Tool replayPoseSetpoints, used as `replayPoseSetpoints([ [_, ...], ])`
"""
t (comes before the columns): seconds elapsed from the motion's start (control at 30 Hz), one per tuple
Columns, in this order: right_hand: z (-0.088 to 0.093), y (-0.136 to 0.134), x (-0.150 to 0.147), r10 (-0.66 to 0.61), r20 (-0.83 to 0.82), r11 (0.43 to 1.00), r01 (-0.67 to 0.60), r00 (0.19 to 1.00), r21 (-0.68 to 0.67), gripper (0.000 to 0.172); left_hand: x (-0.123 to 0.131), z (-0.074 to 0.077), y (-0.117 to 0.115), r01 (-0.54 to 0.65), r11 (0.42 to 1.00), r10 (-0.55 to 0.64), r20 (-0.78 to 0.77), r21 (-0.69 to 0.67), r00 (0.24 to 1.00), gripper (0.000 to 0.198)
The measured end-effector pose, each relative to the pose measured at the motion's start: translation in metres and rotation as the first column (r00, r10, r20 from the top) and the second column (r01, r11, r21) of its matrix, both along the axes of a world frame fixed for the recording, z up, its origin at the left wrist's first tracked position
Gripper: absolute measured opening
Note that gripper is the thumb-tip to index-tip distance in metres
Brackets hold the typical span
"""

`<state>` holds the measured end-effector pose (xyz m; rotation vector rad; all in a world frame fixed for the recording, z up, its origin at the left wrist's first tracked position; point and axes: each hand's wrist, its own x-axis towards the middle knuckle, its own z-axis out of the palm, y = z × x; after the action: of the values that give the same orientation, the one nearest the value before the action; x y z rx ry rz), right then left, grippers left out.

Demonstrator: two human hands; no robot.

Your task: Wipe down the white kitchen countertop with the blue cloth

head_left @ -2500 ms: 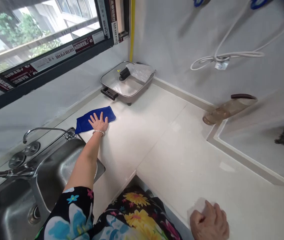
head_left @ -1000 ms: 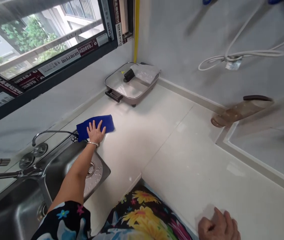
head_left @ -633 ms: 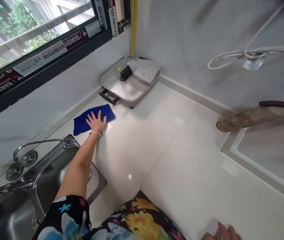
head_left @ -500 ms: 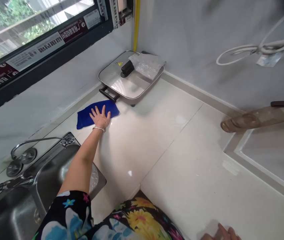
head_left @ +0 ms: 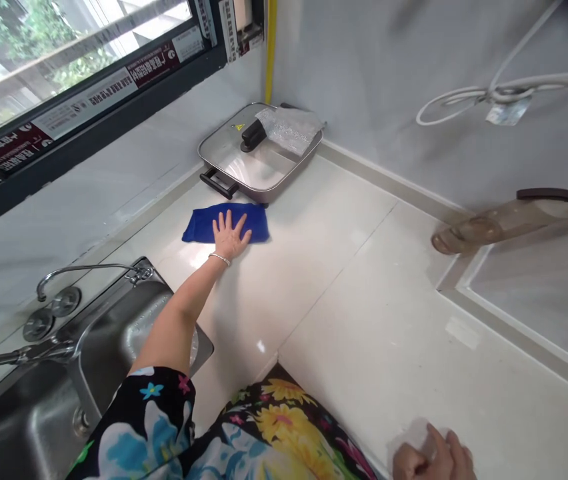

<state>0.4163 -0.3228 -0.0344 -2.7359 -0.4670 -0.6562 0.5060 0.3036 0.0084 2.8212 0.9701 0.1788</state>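
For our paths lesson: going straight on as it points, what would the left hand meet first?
Probably the lidded pan, near its black handle, beyond the blue cloth under the left hand; exact contact unclear.

Right hand (head_left: 437, 457) cut off by the bottom edge, part of the blue cloth (head_left: 201, 225) hidden under the left hand (head_left: 231, 239), sink (head_left: 114, 320) partly behind the left forearm (head_left: 179, 317), smallest print on window labels (head_left: 114, 90) illegible, white cable (head_left: 464, 95) cropped at right.
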Motion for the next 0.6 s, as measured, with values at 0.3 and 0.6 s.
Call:
replayPoseSetpoints([
  [0.3,0.001,0.008,0.000,-0.012,0.116,0.999,0.007,0.993,0.045,0.068,-0.050,-0.003,-0.092,0.301,0.953,-0.302,0.060,0.022,0.951,0.059],
  [0.6,-0.019,-0.004,0.001,-0.008,0.108,0.995,-0.004,0.994,0.104,0.065,-0.143,0.009,-0.112,0.407,0.913,-0.407,-0.009,0.007,0.913,0.051],
])
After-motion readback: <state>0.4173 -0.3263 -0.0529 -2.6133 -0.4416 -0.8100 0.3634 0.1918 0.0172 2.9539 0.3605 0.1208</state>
